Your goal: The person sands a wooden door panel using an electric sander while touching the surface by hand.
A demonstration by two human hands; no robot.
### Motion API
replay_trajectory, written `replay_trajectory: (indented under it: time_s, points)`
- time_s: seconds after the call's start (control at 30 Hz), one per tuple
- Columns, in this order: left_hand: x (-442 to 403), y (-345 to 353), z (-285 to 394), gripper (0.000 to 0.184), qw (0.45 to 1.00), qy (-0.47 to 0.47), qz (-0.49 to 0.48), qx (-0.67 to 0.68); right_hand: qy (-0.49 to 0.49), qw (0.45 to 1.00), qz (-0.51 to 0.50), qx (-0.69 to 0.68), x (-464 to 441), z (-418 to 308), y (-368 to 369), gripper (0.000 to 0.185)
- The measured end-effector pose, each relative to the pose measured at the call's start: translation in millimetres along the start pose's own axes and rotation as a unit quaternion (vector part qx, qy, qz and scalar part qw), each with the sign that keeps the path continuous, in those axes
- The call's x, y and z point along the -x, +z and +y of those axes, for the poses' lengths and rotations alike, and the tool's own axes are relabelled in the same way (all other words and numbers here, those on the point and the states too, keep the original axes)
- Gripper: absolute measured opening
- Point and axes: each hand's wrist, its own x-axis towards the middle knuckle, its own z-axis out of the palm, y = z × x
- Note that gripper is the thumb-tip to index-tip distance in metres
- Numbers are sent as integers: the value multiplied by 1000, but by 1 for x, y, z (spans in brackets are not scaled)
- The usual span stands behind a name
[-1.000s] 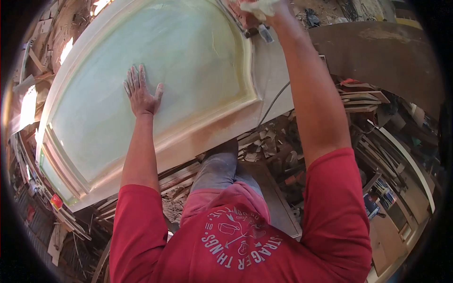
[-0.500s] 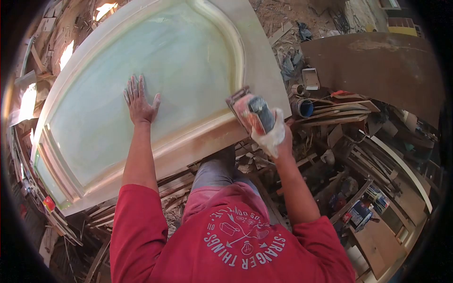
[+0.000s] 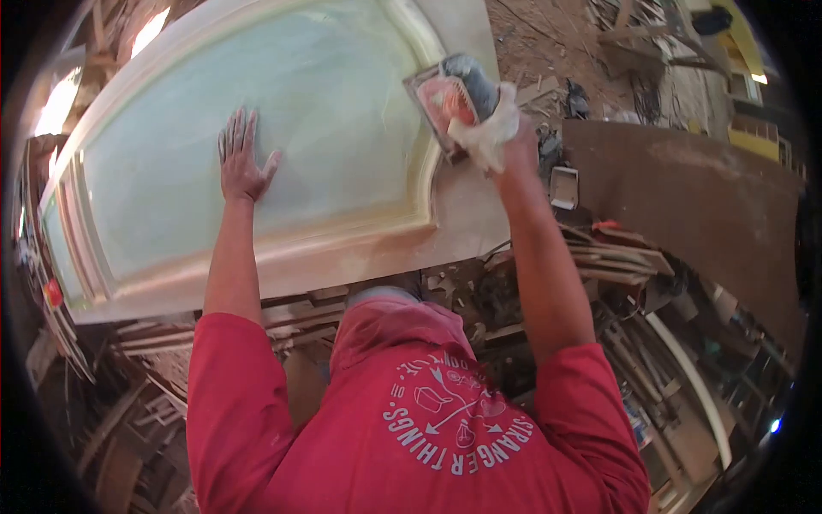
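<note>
My left hand [image 3: 243, 161] lies flat with fingers spread on the pale green panel [image 3: 342, 128] with its moulded, arched border [image 3: 342, 227]. In my right hand [image 3: 514, 147] is a dusty power sander [image 3: 449, 101] with a pinkish-red and dark body. Its flat square pad stands over the right part of the border; whether the whole pad touches the surface, I cannot tell. A whitish cloth or bag [image 3: 490, 133] sits between my right hand and the sander, hiding most of the fingers.
A large brown board [image 3: 685, 176] lies at the right. Near it are a small white box [image 3: 564, 188] and stacked wood strips [image 3: 616, 257]. Scrap wood and debris cover the floor around the panel, and a long pale strip [image 3: 693, 377] curves at lower right.
The sander in my right hand has moved up and away from me, from the border's lower right corner along its right side. My left hand stays flat on the panel. The view has shifted.
</note>
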Motion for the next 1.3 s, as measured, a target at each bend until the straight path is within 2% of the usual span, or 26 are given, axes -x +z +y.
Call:
replay_trajectory:
  time_s: [0.1, 0.2, 0.23, 0.33, 0.43, 0.47, 0.57, 0.67, 0.77, 0.87, 0.93, 1.0, 1.07, 1.13, 1.2, 1.3]
  points:
    - [-1, -1, 9, 100, 999, -31, 11, 4, -57, 998, 17, 13, -64, 1, -8, 86]
    - [-1, 1, 11, 98, 999, -43, 21, 11, -100, 992, -20, -81, -113, 19, -7, 83]
    - [-1, 3, 11, 97, 999, -47, 23, 10, -95, 994, -23, -56, -117, 20, -12, 79]
    - [-1, 5, 11, 93, 998, -54, 34, 5, -137, 988, -29, -67, -91, 29, -16, 76]
    - [3, 8, 15, 86, 996, -75, 33, -43, -180, 981, -64, -9, -39, 52, -9, 81]
    - [4, 9, 16, 83, 994, -85, 32, -67, -180, 978, -103, 0, -21, 59, -6, 83]
    - [10, 16, 27, 77, 983, -147, 22, -110, -202, 962, -173, 63, 35, 89, 8, 87]
    - [14, 26, 44, 68, 968, -213, 46, -123, -276, 937, -204, 62, 70, 109, 22, 96]
    - [11, 18, 68, 62, 961, -264, 76, 22, -340, 897, -261, 109, 75, 118, 14, 97]
    - [25, -12, 129, 52, 905, -347, 175, 174, -369, 883, -259, 130, 58, 123, 17, 95]
    - [45, -29, 184, 47, 892, -355, 227, 162, -393, 895, -189, 89, 33, 138, 28, 98]
    - [67, -33, 248, 44, 895, -366, 213, 142, -410, 899, -142, 65, 1, 134, 22, 98]
    - [90, -10, 313, 47, 922, -326, 168, 126, -416, 900, -119, 60, -30, 106, -3, 94]
    - [85, -8, 386, 56, 933, -300, 92, 175, -387, 902, -165, 95, -65, 82, -25, 88]
    - [74, 1, 442, 71, 947, -270, 78, 159, -366, 904, -183, 124, -99, 63, -43, 83]
    - [53, 7, 495, 81, 937, -314, 76, 134, -375, 903, -154, 139, -149, 39, -59, 80]
